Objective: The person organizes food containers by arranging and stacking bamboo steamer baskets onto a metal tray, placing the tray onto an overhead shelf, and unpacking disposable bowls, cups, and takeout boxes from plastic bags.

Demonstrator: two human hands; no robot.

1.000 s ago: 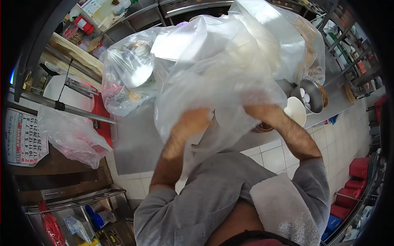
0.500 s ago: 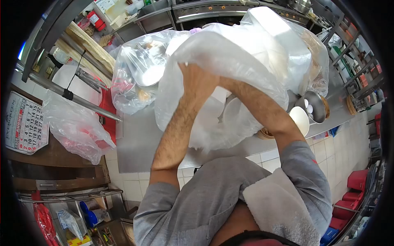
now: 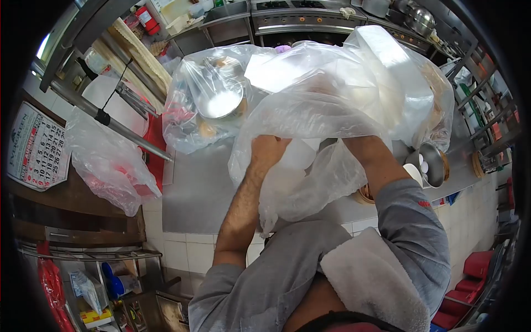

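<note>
A large clear plastic bag (image 3: 332,171) hangs with its mouth open toward me over the steel table (image 3: 193,193). My left hand (image 3: 269,150) is closed on the left edge of the bag's mouth. My right hand (image 3: 365,148) is at the right side of the mouth, partly under the plastic, with its fingers hidden. White sheet-like or box-like items show through the bag. Behind it lie a white block in plastic (image 3: 392,72) and a bagged metal bowl (image 3: 221,102).
On the right stand a metal bowl of eggs (image 3: 434,166), a white bowl (image 3: 414,174) and a round wooden container (image 3: 365,195). A plastic bag (image 3: 113,160) hangs at left beside a calendar (image 3: 38,149). A metal bar (image 3: 133,135) crosses nearby. A stove (image 3: 310,22) stands behind.
My hands were close together inside the bag half a second ago; now they are apart at its two sides, with the mouth spread between them. The view has shifted slightly.
</note>
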